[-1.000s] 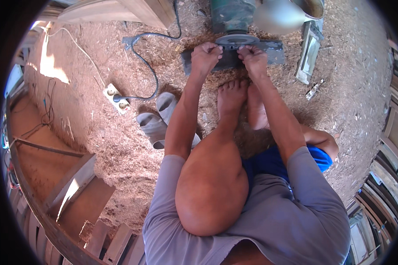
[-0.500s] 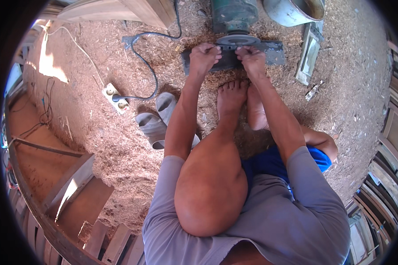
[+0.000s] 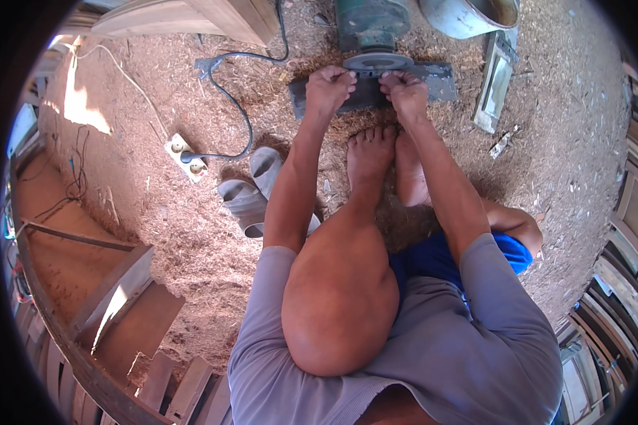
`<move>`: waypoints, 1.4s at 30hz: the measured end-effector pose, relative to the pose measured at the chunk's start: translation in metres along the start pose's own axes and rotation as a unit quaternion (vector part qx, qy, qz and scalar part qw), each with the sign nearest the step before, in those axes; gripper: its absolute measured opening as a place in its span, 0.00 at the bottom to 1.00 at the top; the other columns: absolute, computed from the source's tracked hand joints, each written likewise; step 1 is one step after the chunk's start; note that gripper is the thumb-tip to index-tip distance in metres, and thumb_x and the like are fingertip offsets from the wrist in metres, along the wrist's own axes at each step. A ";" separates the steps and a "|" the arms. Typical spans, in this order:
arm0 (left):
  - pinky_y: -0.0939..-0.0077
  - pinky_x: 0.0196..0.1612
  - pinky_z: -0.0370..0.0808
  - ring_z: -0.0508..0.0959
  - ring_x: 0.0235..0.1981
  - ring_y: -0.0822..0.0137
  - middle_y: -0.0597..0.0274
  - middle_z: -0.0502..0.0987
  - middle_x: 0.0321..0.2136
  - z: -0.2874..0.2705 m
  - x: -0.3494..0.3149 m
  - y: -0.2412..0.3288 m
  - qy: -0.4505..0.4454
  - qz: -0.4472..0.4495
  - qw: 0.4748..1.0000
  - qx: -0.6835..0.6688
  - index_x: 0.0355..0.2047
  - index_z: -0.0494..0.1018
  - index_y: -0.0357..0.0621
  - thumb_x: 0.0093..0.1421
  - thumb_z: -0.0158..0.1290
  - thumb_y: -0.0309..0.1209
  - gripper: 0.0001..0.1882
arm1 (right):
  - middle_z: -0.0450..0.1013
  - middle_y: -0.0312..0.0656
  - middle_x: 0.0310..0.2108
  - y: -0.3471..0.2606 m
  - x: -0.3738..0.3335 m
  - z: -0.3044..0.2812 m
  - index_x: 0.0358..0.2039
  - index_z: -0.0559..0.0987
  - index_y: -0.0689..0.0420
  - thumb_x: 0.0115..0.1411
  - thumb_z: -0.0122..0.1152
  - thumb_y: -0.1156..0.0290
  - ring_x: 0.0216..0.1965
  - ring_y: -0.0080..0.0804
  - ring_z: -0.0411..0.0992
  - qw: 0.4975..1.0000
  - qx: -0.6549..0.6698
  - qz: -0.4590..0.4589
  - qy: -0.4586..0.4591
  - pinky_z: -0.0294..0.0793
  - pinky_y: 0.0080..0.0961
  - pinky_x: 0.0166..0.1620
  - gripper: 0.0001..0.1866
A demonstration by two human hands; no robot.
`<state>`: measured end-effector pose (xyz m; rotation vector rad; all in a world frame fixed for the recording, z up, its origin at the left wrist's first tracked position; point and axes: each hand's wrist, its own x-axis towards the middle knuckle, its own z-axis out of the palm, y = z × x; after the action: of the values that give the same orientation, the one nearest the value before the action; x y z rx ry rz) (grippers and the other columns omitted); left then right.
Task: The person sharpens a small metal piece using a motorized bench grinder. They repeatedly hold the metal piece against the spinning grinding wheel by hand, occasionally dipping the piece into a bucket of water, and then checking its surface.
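Note:
Both my hands are closed in pinches at the two ends of a narrow dark slotted metal strip (image 3: 367, 74), probably a blade. My left hand (image 3: 329, 88) grips its left end and my right hand (image 3: 405, 91) its right end. The strip lies along the near edge of a grey grinding wheel (image 3: 378, 61); whether it touches the wheel I cannot tell. The wheel is mounted on a green bench grinder (image 3: 372, 25) at the top of the view. Under my hands a dark flat board (image 3: 432, 79) rests on the ground.
A whitish metal pot (image 3: 461, 20) and a long worn metal piece (image 3: 494, 92) lie to the right. Leftward are a power strip (image 3: 186, 157) with a dark cable (image 3: 242, 113) and grey sandals (image 3: 244, 198). Wood pieces line the sides; shavings cover the floor.
Both hands, still pinching the metal strip, have shifted very slightly to the right along the wheel. The view itself has also moved a little.

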<state>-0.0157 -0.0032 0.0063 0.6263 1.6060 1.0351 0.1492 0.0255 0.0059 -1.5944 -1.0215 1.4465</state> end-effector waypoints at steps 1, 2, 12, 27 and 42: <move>0.86 0.24 0.73 0.78 0.23 0.76 0.61 0.80 0.26 0.001 0.000 0.000 0.002 0.004 1.000 0.001 0.33 0.75 0.36 0.57 0.58 0.29 0.08 | 0.78 0.38 0.27 -0.001 0.000 0.000 0.31 0.79 0.62 0.57 0.62 0.71 0.24 0.19 0.73 1.000 0.006 0.000 0.000 0.70 0.14 0.25 0.07; 0.85 0.24 0.74 0.79 0.24 0.76 0.60 0.80 0.25 0.001 0.000 0.000 0.005 0.009 1.000 0.002 0.33 0.76 0.34 0.56 0.58 0.29 0.09 | 0.78 0.39 0.27 -0.001 -0.001 -0.001 0.31 0.79 0.62 0.57 0.62 0.71 0.24 0.19 0.74 1.000 0.008 0.007 0.002 0.70 0.14 0.25 0.07; 0.84 0.24 0.75 0.80 0.24 0.75 0.58 0.81 0.25 0.003 0.004 -0.009 0.012 0.028 1.000 0.000 0.34 0.76 0.31 0.55 0.58 0.27 0.10 | 0.78 0.42 0.25 -0.012 -0.007 0.004 0.29 0.79 0.66 0.55 0.62 0.75 0.23 0.21 0.74 0.999 0.031 0.021 0.033 0.71 0.16 0.25 0.06; 0.83 0.25 0.77 0.81 0.25 0.71 0.56 0.79 0.26 -0.004 0.000 -0.008 0.019 0.015 0.998 -0.053 0.35 0.75 0.31 0.58 0.56 0.25 0.08 | 0.77 0.43 0.26 -0.006 -0.005 0.014 0.30 0.79 0.68 0.54 0.63 0.77 0.24 0.21 0.71 1.000 -0.003 -0.006 0.027 0.69 0.16 0.28 0.07; 0.82 0.27 0.78 0.81 0.26 0.69 0.55 0.79 0.27 -0.009 -0.005 -0.006 0.020 0.027 0.996 -0.080 0.34 0.74 0.30 0.58 0.55 0.24 0.08 | 0.78 0.45 0.25 -0.013 -0.008 0.016 0.29 0.78 0.68 0.54 0.63 0.77 0.25 0.24 0.76 0.999 -0.050 0.003 0.014 0.73 0.17 0.26 0.06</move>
<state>-0.0219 -0.0130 0.0043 0.5464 1.5288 1.2095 0.1320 0.0234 0.0199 -1.6855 -1.0892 1.3933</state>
